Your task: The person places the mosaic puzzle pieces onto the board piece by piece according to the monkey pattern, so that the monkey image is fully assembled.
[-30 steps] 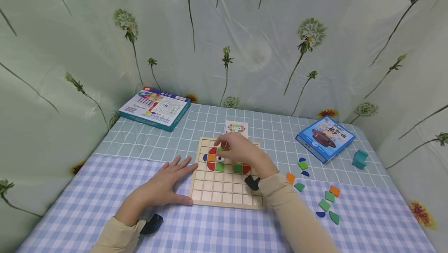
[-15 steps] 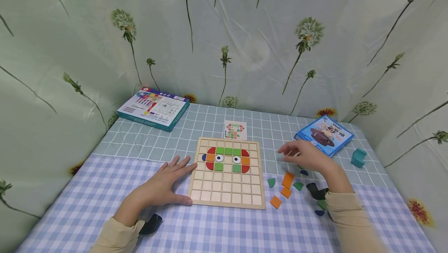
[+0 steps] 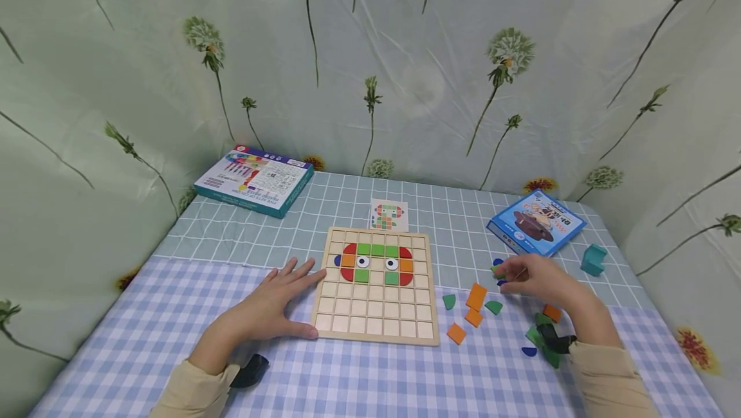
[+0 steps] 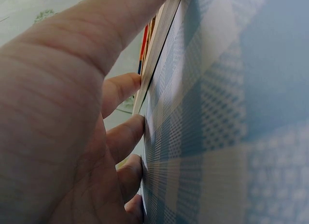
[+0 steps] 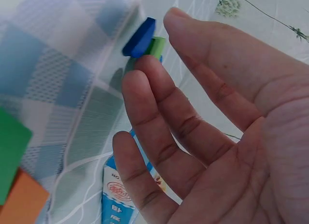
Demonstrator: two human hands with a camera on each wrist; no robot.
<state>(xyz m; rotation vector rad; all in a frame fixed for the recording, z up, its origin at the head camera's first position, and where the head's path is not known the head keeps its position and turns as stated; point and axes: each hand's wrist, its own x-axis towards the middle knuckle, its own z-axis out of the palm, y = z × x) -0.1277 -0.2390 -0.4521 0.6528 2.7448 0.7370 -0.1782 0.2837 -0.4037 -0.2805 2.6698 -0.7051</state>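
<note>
My left hand [image 3: 271, 302] lies with spread fingers on the cloth, its thumb and a fingertip at the left edge of the wooden grid board [image 3: 375, 328]. Red, green and orange tiles with two eye discs [image 3: 392, 264] form a face on that board, and a blue half-circle [image 3: 338, 260] sits at its left side. Over to the right, my right hand [image 3: 541, 283] reaches down at a blue half-circle tile [image 5: 140, 39] and a green tile [image 5: 158, 46]. In the right wrist view the thumb stands apart from the fingers, with the blue tile just beyond the fingertips.
A picture card [image 3: 389, 215] lies behind the board. Orange tiles [image 3: 476, 297] and green tiles [image 3: 494, 307] are scattered to its right. At the back stand a flat white-and-teal box [image 3: 255, 180], a blue box [image 3: 535, 222] and a small teal block [image 3: 593, 260].
The right hand has left the board, moving right and then down to the blue and green tiles. Orange and green tiles its arm covered now show. The left hand has stayed put.
</note>
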